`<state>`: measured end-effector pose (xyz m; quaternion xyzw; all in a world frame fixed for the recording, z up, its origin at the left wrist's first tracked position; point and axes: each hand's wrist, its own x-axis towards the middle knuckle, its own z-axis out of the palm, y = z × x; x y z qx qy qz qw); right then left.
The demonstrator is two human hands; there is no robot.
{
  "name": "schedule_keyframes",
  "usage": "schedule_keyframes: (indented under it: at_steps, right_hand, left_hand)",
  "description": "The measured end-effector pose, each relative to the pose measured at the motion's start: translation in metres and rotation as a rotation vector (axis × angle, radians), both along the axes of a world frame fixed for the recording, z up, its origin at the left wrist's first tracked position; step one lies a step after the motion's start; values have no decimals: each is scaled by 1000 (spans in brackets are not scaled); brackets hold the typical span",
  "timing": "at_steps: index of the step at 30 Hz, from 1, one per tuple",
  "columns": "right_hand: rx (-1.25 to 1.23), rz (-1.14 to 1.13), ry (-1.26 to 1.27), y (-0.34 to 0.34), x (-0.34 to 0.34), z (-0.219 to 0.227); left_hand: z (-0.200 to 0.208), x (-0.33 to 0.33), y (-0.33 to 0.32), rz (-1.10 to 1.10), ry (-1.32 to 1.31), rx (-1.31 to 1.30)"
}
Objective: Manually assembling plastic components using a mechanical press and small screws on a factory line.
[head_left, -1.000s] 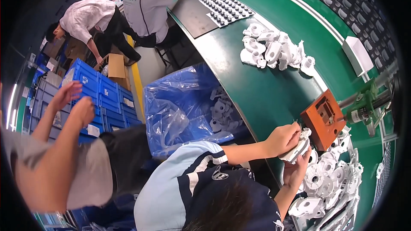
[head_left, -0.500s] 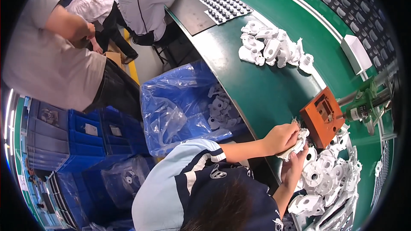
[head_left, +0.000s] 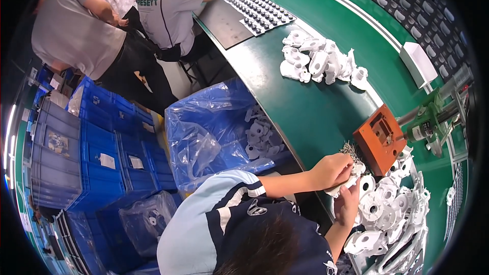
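Observation:
Over the bench edge, my right hand [head_left: 347, 202] is closed round a white moulded plastic part [head_left: 336, 189], gripping it from below. My left hand [head_left: 331, 169] has its fingers curled in a pinch against the upper end of that part; whatever sits between the fingertips is hidden. Just beyond the left hand lies a small heap of thin metal pins [head_left: 349, 148]. An orange fixture block [head_left: 378, 141] with a recess stands right of the pins, beside a green machine arm [head_left: 429, 125]. Near my right hand is a pile of similar white parts [head_left: 384, 206].
A second group of white parts [head_left: 323, 61] rests farther up the green bench [head_left: 310, 114]. Left of the bench stands a blue bin [head_left: 204, 122] lined with clear plastic, with white parts inside. Stacked blue crates [head_left: 104, 158] and other people [head_left: 84, 30] are at the left.
My left hand has drawn slightly back from the pins, so more of the heap shows. The part remains between my hands. At the left, a person has shifted away, uncovering more crates.

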<state>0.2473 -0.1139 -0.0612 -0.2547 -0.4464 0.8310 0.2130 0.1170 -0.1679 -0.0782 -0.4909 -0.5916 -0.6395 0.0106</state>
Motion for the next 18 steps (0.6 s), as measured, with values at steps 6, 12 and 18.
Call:
schedule_keyframes:
  at_steps: [6, 12, 18]
  right_hand:
    - [100, 47, -35, -2, 2, -2]
    - [622, -236, -124, 2, -8, 11]
    - [956, -413, -166, 16, 7, 11]
  left_hand:
    - [0, 4, -7, -211, -204, -156]
    - [16, 9, -13, -449, -699, -216]
    - [32, 15, -22, -497, -528, -250]
